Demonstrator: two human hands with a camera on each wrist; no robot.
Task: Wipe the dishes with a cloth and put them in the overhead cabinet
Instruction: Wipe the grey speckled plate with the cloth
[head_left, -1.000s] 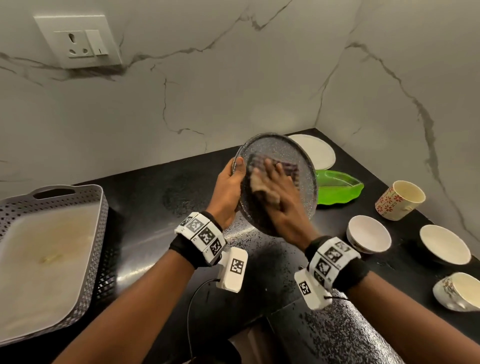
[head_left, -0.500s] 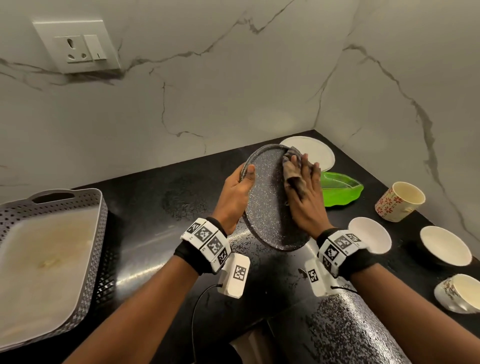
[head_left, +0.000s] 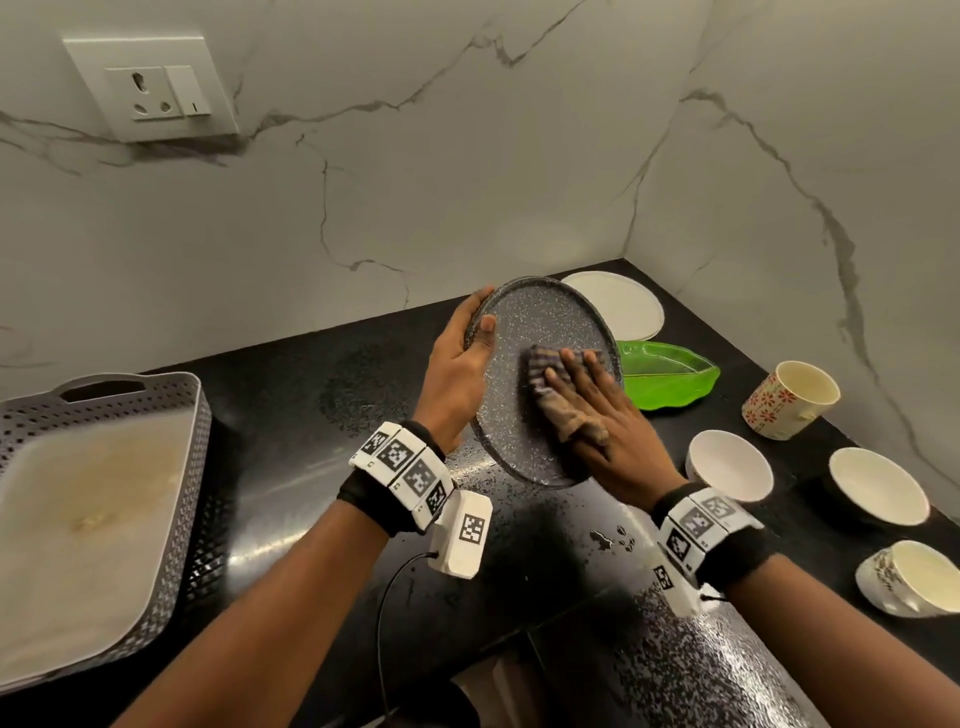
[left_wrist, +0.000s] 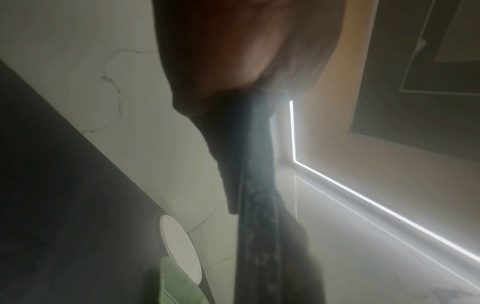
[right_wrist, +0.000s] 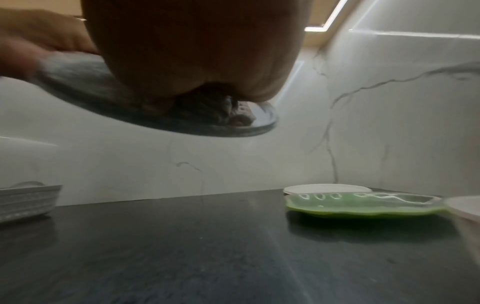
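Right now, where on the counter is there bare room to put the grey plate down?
Bare counter lies between the grey basket and the speckled plate, in front of the wall. The right side is crowded: white plate, green leaf dish, bowls and cups.

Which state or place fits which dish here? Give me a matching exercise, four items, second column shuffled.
Things:
1. speckled grey plate
2. green leaf dish
3. cloth
4. floral cup

States:
A. lying on the counter beside the white plate
B. pressed under the right hand
C. standing at the right wall
D. held tilted by the left hand

Pairs: 1-D, 2-A, 3-B, 4-C
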